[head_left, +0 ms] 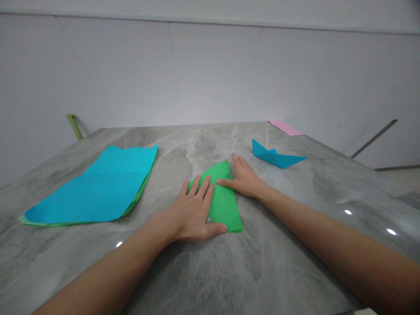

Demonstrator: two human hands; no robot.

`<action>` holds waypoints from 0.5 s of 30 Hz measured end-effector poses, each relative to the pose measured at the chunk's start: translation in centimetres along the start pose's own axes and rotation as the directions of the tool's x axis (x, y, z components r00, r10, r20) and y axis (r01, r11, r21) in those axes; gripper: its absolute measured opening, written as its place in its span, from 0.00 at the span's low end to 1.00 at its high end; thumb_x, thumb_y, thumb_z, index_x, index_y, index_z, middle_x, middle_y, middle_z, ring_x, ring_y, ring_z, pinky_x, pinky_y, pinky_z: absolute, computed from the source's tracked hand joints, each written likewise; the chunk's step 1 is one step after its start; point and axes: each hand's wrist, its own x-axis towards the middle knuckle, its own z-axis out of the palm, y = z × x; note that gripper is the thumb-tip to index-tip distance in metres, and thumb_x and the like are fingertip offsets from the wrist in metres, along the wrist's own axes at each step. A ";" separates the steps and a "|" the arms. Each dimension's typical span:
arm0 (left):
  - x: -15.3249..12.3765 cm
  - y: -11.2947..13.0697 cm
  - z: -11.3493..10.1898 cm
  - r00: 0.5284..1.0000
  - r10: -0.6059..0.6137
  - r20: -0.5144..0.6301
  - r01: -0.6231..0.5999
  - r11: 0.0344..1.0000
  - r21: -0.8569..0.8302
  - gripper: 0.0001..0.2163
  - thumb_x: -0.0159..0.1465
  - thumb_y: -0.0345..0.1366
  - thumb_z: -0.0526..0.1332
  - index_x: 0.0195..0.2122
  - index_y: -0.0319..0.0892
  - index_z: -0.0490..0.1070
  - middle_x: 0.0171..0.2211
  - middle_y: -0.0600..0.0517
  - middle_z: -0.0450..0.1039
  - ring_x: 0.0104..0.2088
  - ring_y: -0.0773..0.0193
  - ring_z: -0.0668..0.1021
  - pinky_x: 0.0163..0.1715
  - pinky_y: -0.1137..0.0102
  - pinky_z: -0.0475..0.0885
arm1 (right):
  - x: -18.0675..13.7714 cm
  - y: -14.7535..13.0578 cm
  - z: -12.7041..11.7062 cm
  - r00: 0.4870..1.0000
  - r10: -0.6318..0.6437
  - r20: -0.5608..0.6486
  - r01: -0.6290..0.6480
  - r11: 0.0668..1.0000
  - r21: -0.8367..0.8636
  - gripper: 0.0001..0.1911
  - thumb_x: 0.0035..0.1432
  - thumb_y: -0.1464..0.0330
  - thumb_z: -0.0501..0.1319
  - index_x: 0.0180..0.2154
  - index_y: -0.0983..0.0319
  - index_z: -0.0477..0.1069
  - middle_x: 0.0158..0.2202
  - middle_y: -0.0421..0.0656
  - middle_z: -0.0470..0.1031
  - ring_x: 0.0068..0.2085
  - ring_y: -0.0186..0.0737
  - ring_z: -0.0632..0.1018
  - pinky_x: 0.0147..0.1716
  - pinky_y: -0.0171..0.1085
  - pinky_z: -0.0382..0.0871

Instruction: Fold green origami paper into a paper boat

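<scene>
The left hand (193, 212) lies palm down and open, its fingers spread over the left side of a folded sheet of green origami paper (220, 197), with the thumb stretched across the paper's lower part. The right hand (243, 178) is also flat and open, not gripping: its index finger reaches onto the paper's upper right side, while its other fingers rest on the counter just beyond. The green paper lies between both hands, pressed down by them, a narrow tapering shape whose exact folds are partly hidden by the fingers. It sits on a grey marble-patterned counter (262, 271). Well to the left lies a stack of large bright cyan paper sheets (90, 186) with green sheets showing beneath; the number of sheets is hard to tell from this view. Right of the hands, near the right hand, sits a folded blue paper boat (275, 154). A flat pink paper sheet (285, 127) lies at the far edge, against a white panelled wall (213, 74).
</scene>
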 end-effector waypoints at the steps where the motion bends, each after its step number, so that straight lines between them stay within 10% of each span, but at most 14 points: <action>1: -0.2 0.2 0.0 1.000 0.003 -0.004 -0.003 1.000 0.001 0.51 0.61 0.68 0.47 0.72 0.29 0.37 0.71 0.31 0.31 0.70 0.32 0.40 0.64 0.39 0.44 | -0.1 -0.1 -0.2 1.000 -0.010 0.008 0.010 1.000 -0.014 0.61 0.51 0.46 0.65 0.71 0.71 0.37 0.71 0.66 0.38 0.71 0.65 0.42 0.67 0.59 0.43; 10: -0.9 1.9 -0.2 0.983 -0.011 -0.182 0.017 0.999 0.029 0.27 0.72 0.53 0.44 0.56 0.38 0.70 0.58 0.36 0.69 0.60 0.39 0.69 0.60 0.41 0.57 | -1.9 -0.2 -0.6 0.997 -0.064 -0.037 0.060 0.994 -0.092 0.38 0.60 0.52 0.61 0.63 0.69 0.63 0.68 0.65 0.54 0.69 0.66 0.56 0.63 0.62 0.54; 15: 0.2 1.1 0.6 0.991 -0.003 -0.134 0.001 1.000 -0.015 0.30 0.73 0.49 0.45 0.69 0.32 0.52 0.71 0.35 0.46 0.70 0.43 0.52 0.65 0.44 0.49 | -1.6 -0.5 -0.9 0.987 -0.139 -0.082 0.141 0.990 0.026 0.24 0.62 0.61 0.61 0.56 0.65 0.74 0.65 0.60 0.62 0.65 0.57 0.66 0.63 0.53 0.59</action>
